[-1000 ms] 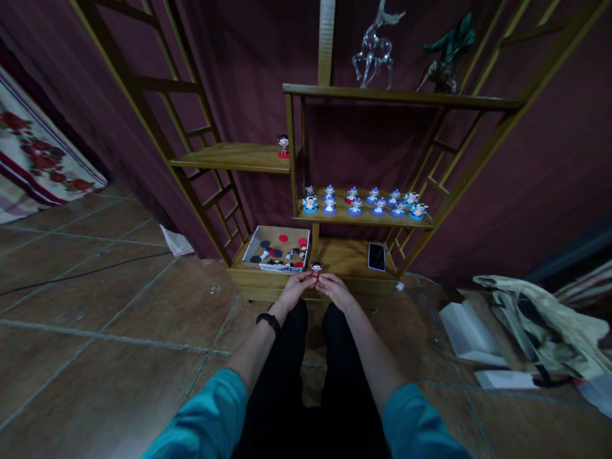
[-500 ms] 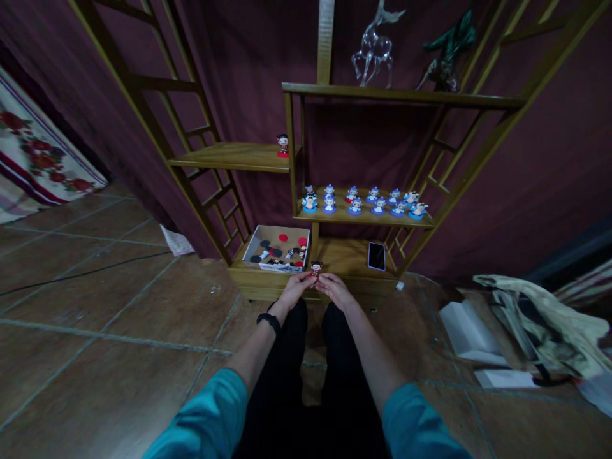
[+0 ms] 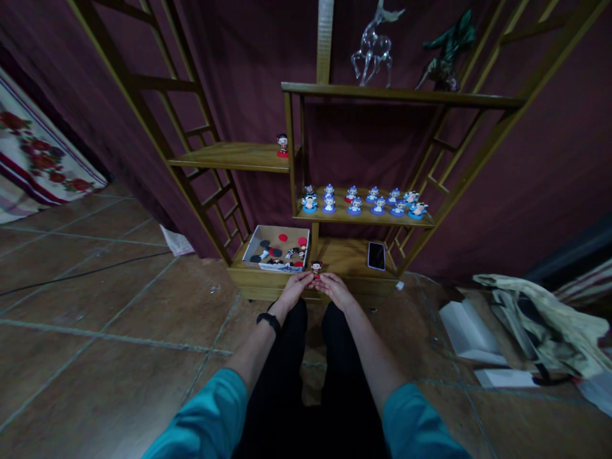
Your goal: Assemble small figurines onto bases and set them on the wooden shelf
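Note:
Between my two hands, upright in front of the low shelf, is a small figurine point(image 3: 316, 266) with dark hair and a red base. My left hand point(image 3: 297, 287) grips its base from the left, fingers closed. From the right, my right hand point(image 3: 334, 288) pinches the same base. Just beyond my left hand, an open cardboard box point(image 3: 253, 254) holds loose figurines and red and black discs. A similar red-based figurine point(image 3: 282, 145) stands on the left shelf point(image 3: 229, 156).
Several blue and white figurines point(image 3: 354, 206) stand in two rows on the middle shelf point(image 3: 329, 218). A phone point(image 3: 377, 255) lies on the bottom shelf. Above are a glass deer point(image 3: 374, 48) and a green statue point(image 3: 449, 51). White boxes point(image 3: 471, 331) lie on the floor at right.

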Tool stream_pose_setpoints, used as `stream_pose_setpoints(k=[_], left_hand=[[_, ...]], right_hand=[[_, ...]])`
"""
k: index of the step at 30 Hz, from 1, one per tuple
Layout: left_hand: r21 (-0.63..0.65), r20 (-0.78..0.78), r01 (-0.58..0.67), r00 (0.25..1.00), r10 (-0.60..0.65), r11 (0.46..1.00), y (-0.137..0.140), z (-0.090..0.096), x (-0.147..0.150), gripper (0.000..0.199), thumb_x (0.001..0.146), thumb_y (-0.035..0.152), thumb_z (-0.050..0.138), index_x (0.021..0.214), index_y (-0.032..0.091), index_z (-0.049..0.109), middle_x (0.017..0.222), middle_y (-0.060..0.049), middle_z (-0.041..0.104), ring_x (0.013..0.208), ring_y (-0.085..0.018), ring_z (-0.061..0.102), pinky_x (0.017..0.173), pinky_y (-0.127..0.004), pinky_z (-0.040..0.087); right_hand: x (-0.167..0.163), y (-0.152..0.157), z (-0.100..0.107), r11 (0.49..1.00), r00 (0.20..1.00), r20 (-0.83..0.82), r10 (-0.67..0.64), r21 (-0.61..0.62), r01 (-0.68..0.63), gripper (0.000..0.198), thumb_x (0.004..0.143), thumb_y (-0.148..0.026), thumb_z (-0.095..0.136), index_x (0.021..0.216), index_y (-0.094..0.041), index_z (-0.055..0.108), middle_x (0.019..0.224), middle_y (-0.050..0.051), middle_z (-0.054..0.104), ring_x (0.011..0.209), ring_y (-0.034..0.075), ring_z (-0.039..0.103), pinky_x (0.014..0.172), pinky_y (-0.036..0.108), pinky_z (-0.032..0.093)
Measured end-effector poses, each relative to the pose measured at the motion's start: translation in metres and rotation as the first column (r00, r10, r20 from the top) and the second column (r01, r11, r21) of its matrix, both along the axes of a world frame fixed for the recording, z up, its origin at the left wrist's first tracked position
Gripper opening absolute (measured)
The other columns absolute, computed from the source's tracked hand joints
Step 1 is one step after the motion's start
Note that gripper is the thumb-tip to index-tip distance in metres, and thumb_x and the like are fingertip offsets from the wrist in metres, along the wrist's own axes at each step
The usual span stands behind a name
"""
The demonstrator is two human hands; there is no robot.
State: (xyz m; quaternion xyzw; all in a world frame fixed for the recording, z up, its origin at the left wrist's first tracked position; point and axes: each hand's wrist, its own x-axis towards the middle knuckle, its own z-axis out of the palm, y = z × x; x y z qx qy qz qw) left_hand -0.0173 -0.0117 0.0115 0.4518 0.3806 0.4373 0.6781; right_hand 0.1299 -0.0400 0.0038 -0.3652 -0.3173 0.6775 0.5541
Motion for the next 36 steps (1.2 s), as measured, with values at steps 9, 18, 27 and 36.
stream_pose_setpoints(k=[9,18,27,36], left_hand=[[-0.001,-0.013,-0.031,0.999,0.031,1.000,-0.0007,-0.0003,0.0013,0.035,0.061,0.032,0.073,0.089,0.011,0.067,0.081,-0.007,0.068,0.066,-0.012,0.058,0.066,-0.025,0.044],[0.020,-0.013,-0.055,0.998,0.055,0.998,-0.0008,-0.0021,0.0009,0.038,0.059,0.027,0.075,0.093,0.011,0.065,0.082,-0.007,0.068,0.069,-0.013,0.059,0.068,-0.026,0.044],[0.038,-0.026,-0.056,0.998,0.057,0.998,0.0002,-0.0044,0.0003,0.041,0.056,0.024,0.076,0.093,0.012,0.064,0.081,-0.006,0.068,0.070,-0.014,0.060,0.073,-0.029,0.045],[0.086,-0.029,-0.051,0.998,0.053,0.995,0.0010,-0.0062,0.0004,0.040,0.054,0.020,0.077,0.091,0.012,0.064,0.080,-0.005,0.068,0.070,-0.014,0.060,0.076,-0.030,0.044]], right_hand=[[0.0000,0.0001,-0.0008,1.000,1.000,-0.001,-0.007,-0.003,0.007,0.025,0.064,-0.035,0.071,0.080,-0.018,0.061,0.087,0.006,0.069,0.083,0.016,0.064,0.081,0.033,0.047],[0.0017,0.0025,-0.0063,1.000,1.000,-0.004,-0.006,0.002,0.006,0.024,0.065,-0.031,0.071,0.084,-0.018,0.063,0.086,0.004,0.069,0.079,0.015,0.064,0.082,0.034,0.048],[0.0014,0.0025,-0.0040,1.000,1.000,-0.006,-0.007,0.006,0.007,0.027,0.062,-0.028,0.072,0.087,-0.018,0.064,0.085,0.004,0.070,0.078,0.016,0.064,0.083,0.037,0.048],[0.0000,0.0010,-0.0003,1.000,1.000,0.007,0.002,0.018,-0.002,0.030,0.059,-0.024,0.073,0.088,-0.018,0.065,0.092,0.005,0.069,0.085,0.018,0.063,0.086,0.036,0.046]])
